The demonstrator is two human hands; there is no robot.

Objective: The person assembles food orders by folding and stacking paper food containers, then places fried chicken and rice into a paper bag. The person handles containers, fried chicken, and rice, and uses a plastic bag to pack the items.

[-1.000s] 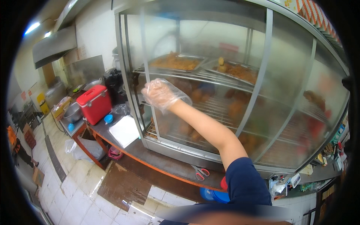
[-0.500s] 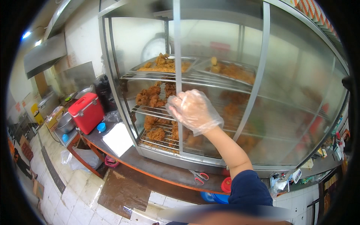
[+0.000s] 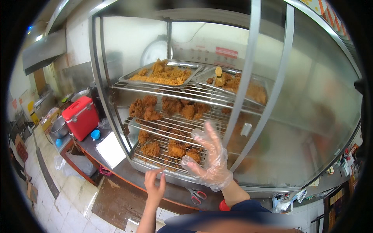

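Note:
In front of the display cabinet's opening my right hand [image 3: 213, 161], in a clear plastic glove, is raised with its fingers spread and holds nothing. Bare and lower down, my left hand [image 3: 155, 183] has its fingers apart near the cabinet's bottom edge. The glass sliding door [image 3: 244, 89] stands pushed to the right. Inside, pieces of fried chicken [image 3: 149, 108] lie on the middle wire rack, and more fried chicken [image 3: 176, 148] lies on the lower rack. On the top shelf are a metal tray [image 3: 128, 77] of golden crumbs and pieces and a second tray [image 3: 202, 79] with fried food.
Red-handled scissors [image 3: 197, 196] lie on the counter just below the cabinet. To the left stand a red cooler box [image 3: 81, 117], a small blue cup [image 3: 95, 134], white paper [image 3: 112, 149] and a metal pot [image 3: 59, 127]. A small scale [image 3: 301, 195] is at the right.
The sliding door has moved right, uncovering the racks. My right hand has let go of its edge and opened lower down. My left hand has come into view.

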